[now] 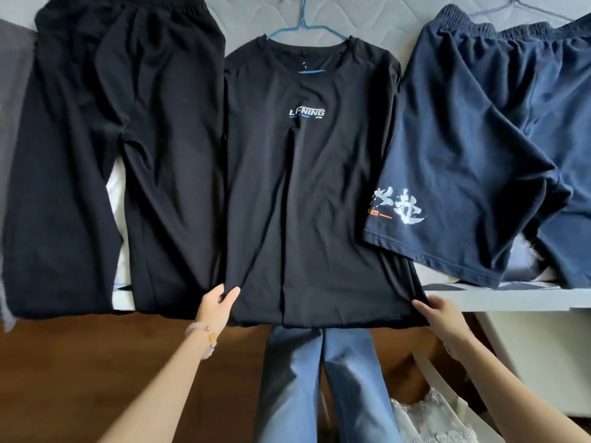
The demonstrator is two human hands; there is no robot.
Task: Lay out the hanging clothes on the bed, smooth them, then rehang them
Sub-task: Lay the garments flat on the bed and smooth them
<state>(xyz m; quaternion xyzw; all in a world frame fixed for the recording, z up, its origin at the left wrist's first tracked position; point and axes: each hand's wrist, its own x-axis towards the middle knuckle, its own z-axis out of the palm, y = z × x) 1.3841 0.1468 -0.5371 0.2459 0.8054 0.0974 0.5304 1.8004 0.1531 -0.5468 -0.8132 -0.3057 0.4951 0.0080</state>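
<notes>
On the bed (511,302) lies a black tee (307,187) — flat, front up, white and blue logo on the chest, blue hanger (303,27) poking out of the collar. Long creases run down the middle. Left hand (217,303) pinches the hem's left corner, right hand (443,318) grips the right corner. Black pants (112,155) sit to the left, navy shorts (473,139) overlap the tee's right side.
</notes>
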